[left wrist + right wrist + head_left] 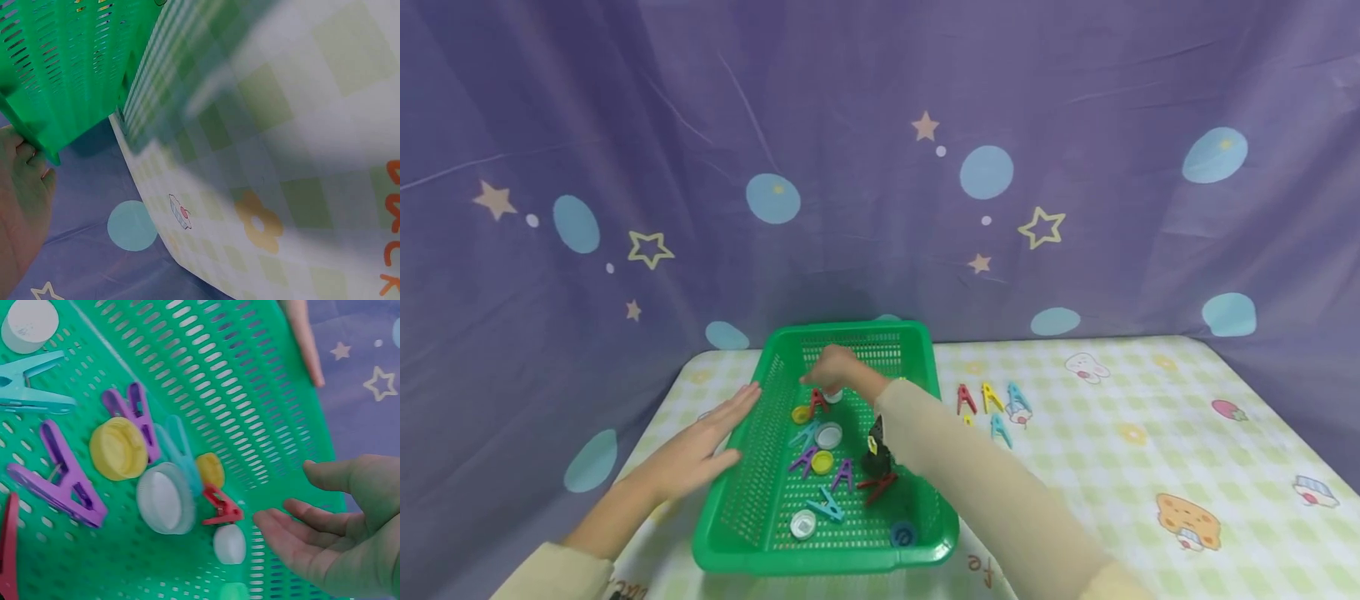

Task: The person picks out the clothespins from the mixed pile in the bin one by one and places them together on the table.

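The left hand (700,450) rests against the left rim of a green basket (722,500), fingers straight. In the left wrist view that hand (25,194) touches the basket's edge. Inside the basket's far part, the right hand (838,369) hovers near a red clothespin (817,402) and a white cap (833,397). The right wrist view shows the right hand (337,531) with fingers loosely bent and nothing between them, beside the red clothespin (222,506) and white cap (230,544). Purple clothespins (69,481), a yellow cap (119,449) and a clear cap (166,499) lie around.
Right of the basket, red (966,398), yellow (992,397) and blue clothespins (1001,429) lie on the checked cloth (1120,467). A dark object (876,454), a red clothespin (877,486) and a blue cap (903,534) are in the basket's right part. A purple curtain (880,167) hangs behind.
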The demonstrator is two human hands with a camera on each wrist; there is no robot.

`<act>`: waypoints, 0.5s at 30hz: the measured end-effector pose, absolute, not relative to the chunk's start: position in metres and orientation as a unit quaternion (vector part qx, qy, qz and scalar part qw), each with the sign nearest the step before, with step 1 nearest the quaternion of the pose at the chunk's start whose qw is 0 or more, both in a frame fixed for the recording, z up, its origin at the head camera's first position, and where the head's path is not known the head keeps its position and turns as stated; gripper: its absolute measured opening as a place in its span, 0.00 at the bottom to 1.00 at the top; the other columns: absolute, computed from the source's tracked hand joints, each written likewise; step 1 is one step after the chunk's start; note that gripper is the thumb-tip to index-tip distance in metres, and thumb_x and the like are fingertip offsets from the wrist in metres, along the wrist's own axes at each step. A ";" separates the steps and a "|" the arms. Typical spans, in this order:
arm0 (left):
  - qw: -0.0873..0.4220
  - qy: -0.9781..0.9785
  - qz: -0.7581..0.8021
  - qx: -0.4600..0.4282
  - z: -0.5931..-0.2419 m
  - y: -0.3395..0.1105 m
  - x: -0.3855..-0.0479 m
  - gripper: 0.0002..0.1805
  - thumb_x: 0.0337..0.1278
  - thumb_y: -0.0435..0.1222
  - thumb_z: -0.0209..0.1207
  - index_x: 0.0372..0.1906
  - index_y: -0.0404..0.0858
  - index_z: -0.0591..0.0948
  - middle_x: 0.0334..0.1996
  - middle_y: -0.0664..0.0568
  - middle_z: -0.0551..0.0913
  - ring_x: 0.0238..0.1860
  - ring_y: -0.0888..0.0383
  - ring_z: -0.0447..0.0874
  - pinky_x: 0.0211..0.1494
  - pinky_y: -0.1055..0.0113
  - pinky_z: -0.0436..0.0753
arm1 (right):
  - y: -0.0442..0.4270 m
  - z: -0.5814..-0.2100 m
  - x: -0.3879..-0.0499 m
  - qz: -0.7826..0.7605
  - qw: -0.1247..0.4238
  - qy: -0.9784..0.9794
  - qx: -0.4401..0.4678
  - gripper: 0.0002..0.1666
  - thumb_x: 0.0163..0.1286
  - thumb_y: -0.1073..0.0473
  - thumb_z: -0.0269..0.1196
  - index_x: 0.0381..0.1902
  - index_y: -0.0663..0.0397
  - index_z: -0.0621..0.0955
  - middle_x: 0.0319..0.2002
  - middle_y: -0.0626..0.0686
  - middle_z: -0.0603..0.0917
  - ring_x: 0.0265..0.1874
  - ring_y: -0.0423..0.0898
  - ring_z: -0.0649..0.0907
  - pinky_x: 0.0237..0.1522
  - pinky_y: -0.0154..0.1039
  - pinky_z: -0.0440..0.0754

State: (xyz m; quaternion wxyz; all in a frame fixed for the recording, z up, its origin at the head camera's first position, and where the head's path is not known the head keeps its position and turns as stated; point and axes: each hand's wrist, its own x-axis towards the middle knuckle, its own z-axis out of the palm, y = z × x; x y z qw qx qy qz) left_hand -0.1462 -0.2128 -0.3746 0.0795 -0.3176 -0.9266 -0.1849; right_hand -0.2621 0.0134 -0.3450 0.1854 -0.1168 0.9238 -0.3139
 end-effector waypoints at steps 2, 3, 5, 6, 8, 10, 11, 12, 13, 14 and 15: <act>0.078 -0.927 -0.185 -0.316 -0.374 -0.212 -0.146 0.39 0.61 0.40 0.52 0.75 0.35 0.53 0.75 0.38 0.54 0.75 0.40 0.52 0.68 0.34 0.62 | 0.011 -0.351 -0.263 -0.277 0.177 0.936 -0.130 0.22 0.67 0.47 0.61 0.18 0.55 0.78 0.17 0.45 0.74 0.15 0.40 0.76 0.31 0.32 0.81; 0.077 -0.928 -0.184 -0.314 -0.374 -0.212 -0.146 0.39 0.61 0.40 0.52 0.75 0.35 0.53 0.75 0.38 0.54 0.75 0.40 0.52 0.68 0.34 0.62 | 0.010 -0.353 -0.264 -0.258 0.174 0.940 -0.136 0.26 0.67 0.47 0.60 0.13 0.54 0.75 0.13 0.45 0.71 0.12 0.38 0.72 0.27 0.31 0.78; 0.076 -0.929 -0.186 -0.312 -0.373 -0.212 -0.146 0.39 0.61 0.40 0.52 0.75 0.36 0.53 0.76 0.38 0.53 0.75 0.39 0.52 0.68 0.34 0.61 | 0.008 -0.358 -0.263 -0.237 0.165 0.947 -0.141 0.30 0.68 0.46 0.60 0.08 0.51 0.69 0.10 0.43 0.67 0.11 0.38 0.69 0.25 0.29 0.76; 0.076 -0.928 -0.187 -0.312 -0.373 -0.212 -0.146 0.39 0.61 0.40 0.52 0.75 0.36 0.53 0.76 0.38 0.54 0.75 0.39 0.52 0.68 0.34 0.61 | 0.008 -0.360 -0.263 -0.240 0.160 0.947 -0.138 0.31 0.67 0.47 0.60 0.07 0.50 0.67 0.09 0.43 0.66 0.12 0.38 0.72 0.25 0.29 0.77; 0.077 -0.928 -0.189 -0.312 -0.373 -0.212 -0.146 0.39 0.61 0.40 0.52 0.75 0.36 0.53 0.75 0.38 0.54 0.75 0.37 0.53 0.68 0.33 0.61 | 0.007 -0.364 -0.262 -0.269 0.150 0.943 -0.124 0.28 0.66 0.49 0.63 0.09 0.50 0.67 0.12 0.43 0.68 0.18 0.42 0.81 0.30 0.31 0.84; 0.075 -0.928 -0.190 -0.310 -0.374 -0.212 -0.146 0.39 0.61 0.40 0.52 0.76 0.36 0.53 0.76 0.38 0.53 0.74 0.36 0.53 0.68 0.33 0.61 | 0.007 -0.368 -0.261 -0.293 0.138 0.940 -0.107 0.25 0.64 0.51 0.64 0.12 0.50 0.69 0.17 0.45 0.72 0.28 0.46 0.87 0.34 0.34 0.86; 0.075 -0.928 -0.190 -0.310 -0.374 -0.212 -0.146 0.39 0.62 0.40 0.52 0.76 0.36 0.53 0.76 0.38 0.53 0.74 0.35 0.53 0.68 0.33 0.61 | 0.006 -0.370 -0.261 -0.291 0.133 0.942 -0.106 0.23 0.64 0.52 0.65 0.14 0.51 0.69 0.20 0.47 0.74 0.31 0.47 0.88 0.34 0.35 0.86; 0.075 -0.928 -0.191 -0.310 -0.374 -0.212 -0.146 0.39 0.62 0.40 0.52 0.76 0.37 0.53 0.76 0.38 0.53 0.74 0.35 0.53 0.67 0.33 0.61 | 0.006 -0.372 -0.260 -0.283 0.130 0.944 -0.106 0.23 0.64 0.52 0.65 0.14 0.51 0.69 0.22 0.48 0.76 0.33 0.48 0.88 0.33 0.34 0.86; 0.074 -0.929 -0.191 -0.309 -0.374 -0.212 -0.145 0.39 0.62 0.40 0.52 0.76 0.37 0.53 0.76 0.38 0.53 0.74 0.35 0.54 0.67 0.33 0.61 | 0.005 -0.374 -0.260 -0.267 0.124 0.949 -0.109 0.23 0.64 0.51 0.65 0.14 0.52 0.70 0.23 0.49 0.79 0.33 0.48 0.88 0.31 0.33 0.85; 0.074 -0.929 -0.191 -0.308 -0.374 -0.212 -0.145 0.39 0.61 0.40 0.52 0.76 0.37 0.53 0.76 0.38 0.53 0.74 0.35 0.54 0.68 0.33 0.61 | 0.004 -0.375 -0.260 -0.254 0.116 0.954 -0.113 0.22 0.64 0.51 0.65 0.15 0.52 0.71 0.25 0.51 0.82 0.31 0.47 0.88 0.28 0.31 0.84; 0.073 -0.930 -0.190 -0.307 -0.375 -0.213 -0.144 0.40 0.61 0.40 0.52 0.76 0.37 0.52 0.76 0.39 0.53 0.74 0.36 0.53 0.68 0.33 0.61 | 0.004 -0.377 -0.260 -0.235 0.111 0.958 -0.118 0.22 0.64 0.51 0.65 0.14 0.53 0.72 0.25 0.51 0.83 0.29 0.46 0.88 0.25 0.30 0.82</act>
